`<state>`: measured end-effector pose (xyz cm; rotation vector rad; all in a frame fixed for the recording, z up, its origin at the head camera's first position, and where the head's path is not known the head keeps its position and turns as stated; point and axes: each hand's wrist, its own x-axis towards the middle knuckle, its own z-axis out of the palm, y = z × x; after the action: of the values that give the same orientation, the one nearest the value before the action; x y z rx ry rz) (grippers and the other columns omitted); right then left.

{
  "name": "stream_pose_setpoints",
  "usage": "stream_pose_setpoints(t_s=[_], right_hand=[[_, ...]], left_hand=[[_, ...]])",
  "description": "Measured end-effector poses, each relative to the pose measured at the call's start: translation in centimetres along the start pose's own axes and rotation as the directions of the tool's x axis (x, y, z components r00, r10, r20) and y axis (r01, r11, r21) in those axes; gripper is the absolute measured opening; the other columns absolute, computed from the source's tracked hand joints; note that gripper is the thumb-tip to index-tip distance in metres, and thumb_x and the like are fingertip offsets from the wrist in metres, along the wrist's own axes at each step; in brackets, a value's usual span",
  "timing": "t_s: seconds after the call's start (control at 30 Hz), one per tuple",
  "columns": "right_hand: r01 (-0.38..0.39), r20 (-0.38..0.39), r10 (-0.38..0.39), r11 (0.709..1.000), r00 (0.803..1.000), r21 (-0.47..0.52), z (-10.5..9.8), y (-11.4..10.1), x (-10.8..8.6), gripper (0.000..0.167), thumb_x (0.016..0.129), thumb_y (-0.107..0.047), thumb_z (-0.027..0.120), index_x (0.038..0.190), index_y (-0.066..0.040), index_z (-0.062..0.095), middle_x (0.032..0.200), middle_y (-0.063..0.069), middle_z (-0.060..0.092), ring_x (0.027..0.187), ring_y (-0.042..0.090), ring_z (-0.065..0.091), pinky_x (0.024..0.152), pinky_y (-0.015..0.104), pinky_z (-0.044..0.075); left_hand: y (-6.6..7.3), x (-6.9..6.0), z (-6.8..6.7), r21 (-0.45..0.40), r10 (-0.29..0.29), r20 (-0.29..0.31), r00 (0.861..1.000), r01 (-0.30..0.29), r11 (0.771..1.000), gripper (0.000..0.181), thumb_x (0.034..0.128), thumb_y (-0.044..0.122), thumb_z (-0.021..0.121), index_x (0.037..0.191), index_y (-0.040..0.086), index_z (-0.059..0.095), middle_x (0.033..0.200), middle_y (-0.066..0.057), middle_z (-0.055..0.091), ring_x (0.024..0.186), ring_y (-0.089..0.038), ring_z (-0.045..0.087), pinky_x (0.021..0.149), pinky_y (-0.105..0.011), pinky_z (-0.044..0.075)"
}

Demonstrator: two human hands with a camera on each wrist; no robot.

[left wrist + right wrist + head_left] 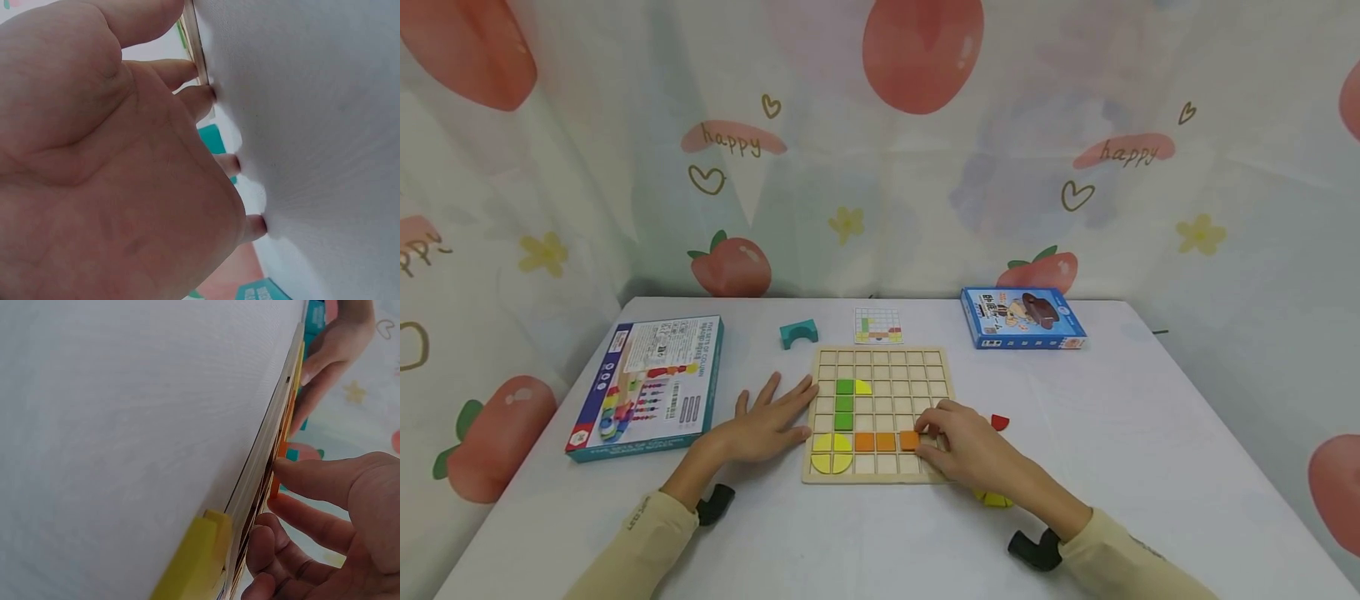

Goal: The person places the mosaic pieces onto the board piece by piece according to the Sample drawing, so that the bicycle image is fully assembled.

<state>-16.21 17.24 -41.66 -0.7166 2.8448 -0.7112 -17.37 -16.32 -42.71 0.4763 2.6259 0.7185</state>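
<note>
A wooden grid board [917, 478] lies on the table. My right hand [966, 446] is over its right side, with thumb and index finger pinching an orange square tile [909, 441] at the row of two other orange squares [875, 442]. The right wrist view shows this orange tile [275, 486] between thumb and finger. Spread out, my left hand [766, 427] touches the board's left edge with thumb and index fingertip; other fingertips press the tablecloth. Yellow quarter-circle tiles [831, 453] form a circle at the lower left; three green squares [844, 403] and a yellow quarter-circle [863, 387] sit above.
Behind the board lies a pattern card [877, 326], with a teal arch block [799, 332] to its left. Boxes flank the scene: a teal-edged one [658, 387] left, a blue one [1022, 318] back right. A red piece [999, 422] and yellow pieces [994, 500] lie near my right hand.
</note>
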Motion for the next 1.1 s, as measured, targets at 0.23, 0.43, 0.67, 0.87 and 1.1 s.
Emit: stream_pose_setpoints(t_s=[0.23,0.43,0.67,0.87,1.1], right_hand=[[-0.006,0.011,0.006,1.000,1.000,-0.010,0.29,-0.05,0.26,0.021,0.092,-0.023,0.082,0.110,-0.015,0.076,0.096,-0.003,0.066,0.084,0.011,0.054,0.070,0.019,0.048],[-0.012,0.011,0.012,1.000,1.000,-0.004,0.32,-0.02,0.19,0.020,0.092,-0.022,0.082,0.110,-0.014,0.076,0.095,-0.003,0.066,0.083,0.011,0.055,0.068,0.018,0.047],[-0.008,0.019,0.008,1.000,1.000,0.000,0.26,-0.04,0.20,0.021,0.092,-0.022,0.082,0.110,-0.014,0.076,0.095,-0.003,0.065,0.083,0.012,0.054,0.069,0.018,0.047],[-0.014,0.031,0.014,1.000,0.999,0.007,0.13,-0.13,0.25,0.024,0.091,-0.023,0.084,0.111,-0.013,0.076,0.097,-0.001,0.066,0.083,0.012,0.054,0.068,0.018,0.047],[-0.006,0.030,0.006,1.000,1.000,0.010,0.12,-0.03,0.20,0.024,0.091,-0.024,0.084,0.111,-0.013,0.076,0.097,-0.001,0.066,0.083,0.013,0.055,0.068,0.019,0.047]], left_hand=[[-0.23,0.20,0.14,0.004,0.000,0.002,1.000,0.000,1.000,0.073,0.1086,0.040,0.054,0.171,0.021,0.022,0.181,-0.003,0.011,0.166,-0.045,-0.015,0.121,-0.081,-0.015],[-0.16,0.37,0.15,0.007,0.006,0.009,1.000,-0.006,1.000,0.073,0.1088,0.041,0.054,0.171,0.022,0.021,0.181,-0.002,0.010,0.166,-0.044,-0.016,0.121,-0.081,-0.015],[0.07,0.15,0.13,0.004,-0.013,0.005,1.000,0.013,1.000,0.073,0.1085,0.039,0.055,0.171,0.021,0.022,0.181,-0.004,0.012,0.166,-0.045,-0.015,0.121,-0.081,-0.015],[0.12,-0.02,0.13,0.004,-0.005,-0.001,1.000,0.005,1.000,0.072,0.1086,0.038,0.054,0.171,0.020,0.022,0.181,-0.004,0.012,0.166,-0.046,-0.014,0.121,-0.081,-0.014],[-0.03,-0.01,0.13,-0.002,-0.005,0.000,1.000,0.005,1.000,0.072,0.1087,0.038,0.054,0.171,0.020,0.022,0.181,-0.004,0.011,0.166,-0.046,-0.016,0.121,-0.081,-0.016]])
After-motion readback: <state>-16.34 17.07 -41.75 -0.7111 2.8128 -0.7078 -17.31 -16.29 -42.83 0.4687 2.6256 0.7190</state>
